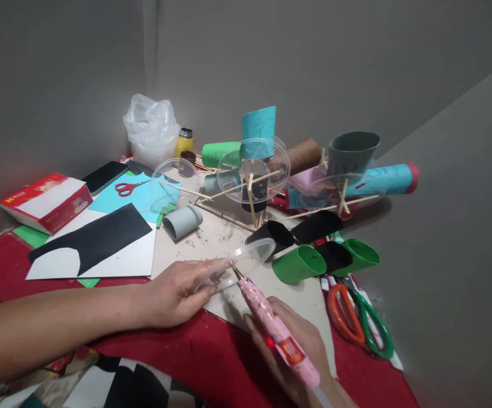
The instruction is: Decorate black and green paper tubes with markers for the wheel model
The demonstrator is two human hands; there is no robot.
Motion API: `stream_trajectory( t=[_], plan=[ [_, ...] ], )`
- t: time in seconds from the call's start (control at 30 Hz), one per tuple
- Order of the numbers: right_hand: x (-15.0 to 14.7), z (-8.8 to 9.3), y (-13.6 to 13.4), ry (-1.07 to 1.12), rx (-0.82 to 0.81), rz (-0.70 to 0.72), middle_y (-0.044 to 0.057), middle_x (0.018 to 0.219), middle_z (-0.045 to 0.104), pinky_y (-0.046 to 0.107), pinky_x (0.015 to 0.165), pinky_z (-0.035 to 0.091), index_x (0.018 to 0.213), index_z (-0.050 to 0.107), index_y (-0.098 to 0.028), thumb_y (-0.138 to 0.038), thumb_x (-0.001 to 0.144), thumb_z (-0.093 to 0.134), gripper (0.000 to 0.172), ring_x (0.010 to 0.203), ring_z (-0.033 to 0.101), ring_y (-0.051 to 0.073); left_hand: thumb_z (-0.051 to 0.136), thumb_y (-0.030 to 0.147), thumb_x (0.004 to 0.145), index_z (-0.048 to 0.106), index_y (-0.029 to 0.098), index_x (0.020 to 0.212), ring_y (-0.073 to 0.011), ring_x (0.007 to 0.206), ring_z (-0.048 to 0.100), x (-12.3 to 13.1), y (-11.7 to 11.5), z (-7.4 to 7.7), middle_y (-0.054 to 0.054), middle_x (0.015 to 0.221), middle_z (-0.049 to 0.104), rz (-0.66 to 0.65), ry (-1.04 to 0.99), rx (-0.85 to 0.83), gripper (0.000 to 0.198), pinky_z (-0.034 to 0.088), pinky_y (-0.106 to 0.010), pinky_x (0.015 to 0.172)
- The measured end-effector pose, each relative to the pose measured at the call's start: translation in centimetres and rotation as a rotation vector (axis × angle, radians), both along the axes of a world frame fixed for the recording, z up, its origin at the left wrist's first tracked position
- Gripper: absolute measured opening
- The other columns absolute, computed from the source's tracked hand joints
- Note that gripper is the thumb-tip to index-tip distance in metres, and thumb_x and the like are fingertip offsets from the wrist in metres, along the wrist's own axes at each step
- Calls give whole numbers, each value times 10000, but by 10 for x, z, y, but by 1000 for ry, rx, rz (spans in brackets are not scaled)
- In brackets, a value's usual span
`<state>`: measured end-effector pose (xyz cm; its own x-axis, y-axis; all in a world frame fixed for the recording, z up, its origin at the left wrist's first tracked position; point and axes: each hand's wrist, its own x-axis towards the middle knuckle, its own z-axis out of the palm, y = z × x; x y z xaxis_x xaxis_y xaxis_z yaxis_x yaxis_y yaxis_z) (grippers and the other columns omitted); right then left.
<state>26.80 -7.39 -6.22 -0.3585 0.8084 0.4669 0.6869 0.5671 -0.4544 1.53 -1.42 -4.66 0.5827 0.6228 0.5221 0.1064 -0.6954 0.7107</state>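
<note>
My left hand (pixel 178 292) pinches a clear plastic lid (pixel 246 256) and holds it tilted just above the table. My right hand (pixel 291 340) grips a pink glue gun (pixel 278 328), whose nozzle touches the lid's near edge. Just beyond them stands a model of wooden sticks (pixel 252 195) with clear discs (pixel 254 164) and coloured paper tubes fixed to it. Black paper cylinders (pixel 274 232) and green paper cylinders (pixel 299 263) lie right of the lid.
Orange and green scissors (pixel 359 317) lie at the right on the red cloth (pixel 212 357). A black and white paper sheet (pixel 97 246), a red box (pixel 46 201), small red scissors (pixel 127 187), a phone (pixel 104 175), a plastic bag (pixel 150 130) and a yellow bottle (pixel 184 141) sit left and behind.
</note>
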Motion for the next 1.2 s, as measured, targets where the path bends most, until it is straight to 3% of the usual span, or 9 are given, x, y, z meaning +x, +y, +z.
stream_trajectory(
  t=[0.17, 0.33, 0.4, 0.5, 0.63, 0.77, 0.9, 1.07, 1.2],
  plan=[
    [-1, -1, 3, -46, 110, 41, -25, 644, 528, 222, 478, 359, 779, 536, -220, -180, 975, 492, 205, 506, 526, 99, 473, 160, 969, 438, 218, 1511, -207, 986, 735, -5, 1, 7, -103, 1138, 762, -10, 67, -77, 546, 572, -333, 856],
    [-4, 0, 2, -190, 90, 38, -4, 648, 552, 255, 498, 356, 782, 547, -215, -189, 1010, 374, 287, 515, 541, 113, 481, 233, 964, 544, 136, 1388, -154, 714, 671, -8, 5, 28, -70, 935, 749, -71, 140, -496, 440, 539, -261, 654],
    [-3, -1, 2, -161, 90, 41, -6, 644, 560, 248, 482, 359, 788, 567, -213, -197, 1010, 401, 278, 508, 545, 109, 491, 290, 973, 543, 124, 1388, -150, 699, 651, -7, 4, 32, -65, 914, 731, -64, 115, -566, 450, 537, -268, 653],
    [0, 0, 3, -95, 50, 22, -2, 648, 583, 231, 473, 401, 813, 620, -218, -228, 995, 488, 226, 523, 567, 116, 615, 347, 917, 485, 152, 1464, -189, 853, 676, -5, 1, 29, -100, 1077, 718, -16, 90, -455, 595, 564, -326, 786],
    [-2, 5, 1, 32, -76, -11, 20, 686, 618, 257, 532, 492, 940, 680, -212, -251, 974, 551, 139, 569, 613, 158, 641, 231, 877, 351, 214, 1565, -246, 1114, 660, -3, -1, 15, -139, 1313, 666, 8, 115, -208, 747, 528, -406, 999],
    [-4, 6, -1, 95, -63, -10, 11, 665, 600, 253, 510, 478, 851, 647, -224, -246, 962, 556, 145, 540, 598, 151, 506, 110, 926, 294, 288, 1587, -221, 1142, 664, 0, 1, 6, -107, 1262, 701, -25, 85, -16, 717, 533, -382, 999],
    [-1, 4, 3, -17, -4, -7, 4, 694, 609, 220, 528, 464, 900, 633, -211, -218, 955, 579, 78, 576, 618, 130, 465, 80, 923, 298, 276, 1584, -220, 1070, 686, -2, 2, 7, -97, 1178, 722, -33, 80, 17, 709, 546, -373, 939],
    [-1, 1, 7, -185, 108, 77, -12, 625, 570, 216, 460, 367, 771, 578, -209, -137, 972, 419, 266, 484, 552, 98, 484, 190, 935, 493, 152, 1460, -189, 789, 685, -9, 6, 26, -79, 957, 745, -77, 138, -384, 526, 546, -307, 728],
    [-2, -2, 6, -124, 130, 42, -16, 628, 567, 217, 471, 364, 758, 565, -209, -137, 978, 446, 261, 492, 547, 91, 542, 313, 940, 486, 165, 1454, -163, 760, 647, -7, 6, 35, -49, 919, 705, -82, 69, -643, 538, 536, -283, 697]
  ],
)
